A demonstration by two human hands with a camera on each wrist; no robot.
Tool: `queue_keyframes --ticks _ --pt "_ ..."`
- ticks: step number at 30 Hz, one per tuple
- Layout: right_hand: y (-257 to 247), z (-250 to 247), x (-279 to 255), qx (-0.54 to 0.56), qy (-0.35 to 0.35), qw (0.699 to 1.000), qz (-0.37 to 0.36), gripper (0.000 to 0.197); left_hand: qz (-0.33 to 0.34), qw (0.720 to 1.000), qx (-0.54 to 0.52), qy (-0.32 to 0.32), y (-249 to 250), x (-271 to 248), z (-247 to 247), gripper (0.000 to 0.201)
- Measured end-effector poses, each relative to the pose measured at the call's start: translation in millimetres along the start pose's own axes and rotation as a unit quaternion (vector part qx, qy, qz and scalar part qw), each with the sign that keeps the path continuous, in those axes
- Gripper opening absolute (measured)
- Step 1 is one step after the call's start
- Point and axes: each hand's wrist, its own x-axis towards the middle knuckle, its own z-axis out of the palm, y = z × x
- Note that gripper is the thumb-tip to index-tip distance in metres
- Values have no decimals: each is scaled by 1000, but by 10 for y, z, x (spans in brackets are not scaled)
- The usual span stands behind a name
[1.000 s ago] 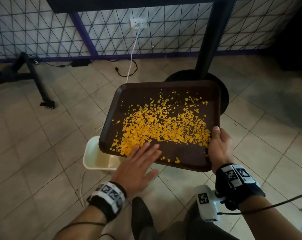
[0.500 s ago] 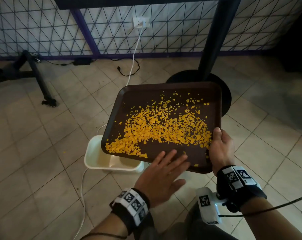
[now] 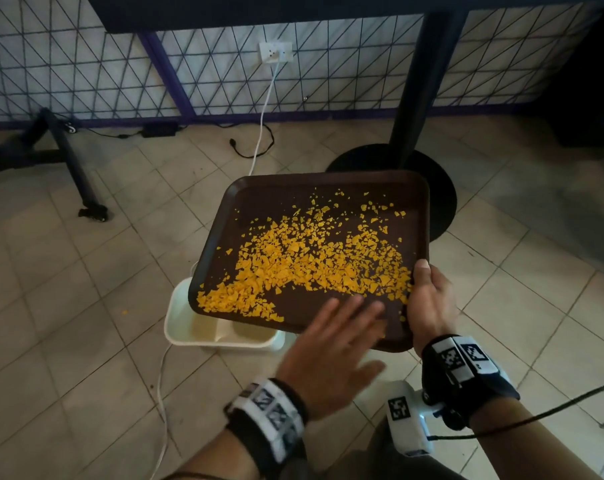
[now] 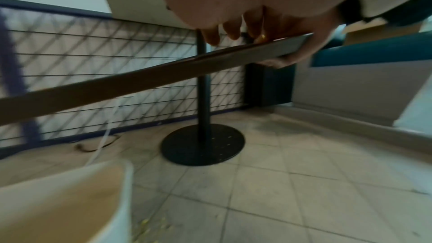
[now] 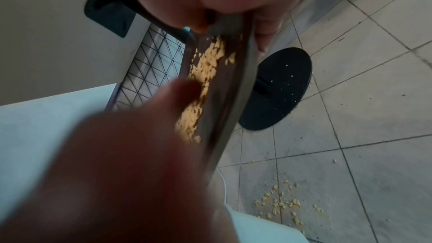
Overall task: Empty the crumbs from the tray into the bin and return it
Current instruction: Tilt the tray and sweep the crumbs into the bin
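A brown tray [image 3: 328, 188] is held tilted, its near-left corner low over the white bin [image 3: 186, 327] on the floor. Yellow crumbs [image 3: 311, 265] cover the tray's middle and bunch toward that low corner. My right hand [image 3: 428, 299] grips the tray's near-right corner, thumb on top and fingers underneath. My left hand [image 3: 342, 327] lies flat, its straight fingers on the tray's near edge beside the right hand. In the right wrist view the tray [image 5: 224, 99] shows edge-on with crumbs [image 5: 205, 73]. The left wrist view shows the tray's rim [image 4: 140, 80] above the bin [image 4: 70, 200].
A black table post with a round base [image 3: 442, 202] stands just beyond the tray. A white cable [image 3: 162, 393] runs from a wall socket past the bin. Spilled crumbs [image 5: 280, 204] lie on the tiles. A black stand leg [image 3: 75, 174] is at the left.
My left hand has slid right along the tray's near edge toward the right hand. The crumbs have shifted toward the low near-left corner. The right hand's grip is unchanged.
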Motion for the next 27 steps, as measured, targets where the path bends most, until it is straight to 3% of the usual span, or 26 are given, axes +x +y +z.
queue_keyframes --ticks 2,5,10,12,17,20,27 --pt "-8 -6 -9 -2 -5 1000 -6 42 25 1000 3 -17 200 137 92 56" --pt "23 -4 14 5 -2 1000 -15 43 17 1000 6 -21 107 98 158 56" --pt "12 -40 21 18 -5 1000 3 46 -100 994 29 -36 -588 -419 192 53" --pt "-7 -52 12 13 -3 1000 5 43 -112 993 23 -39 -688 -492 140 53" --pt "61 38 25 28 -10 1000 -2 54 -18 999 28 -9 -118 -12 30 55" --pt "37 50 16 26 -12 1000 0 51 30 999 8 -31 128 122 118 57" --pt "-7 -18 12 29 -17 999 17 47 -87 995 20 -45 -619 -485 149 47"
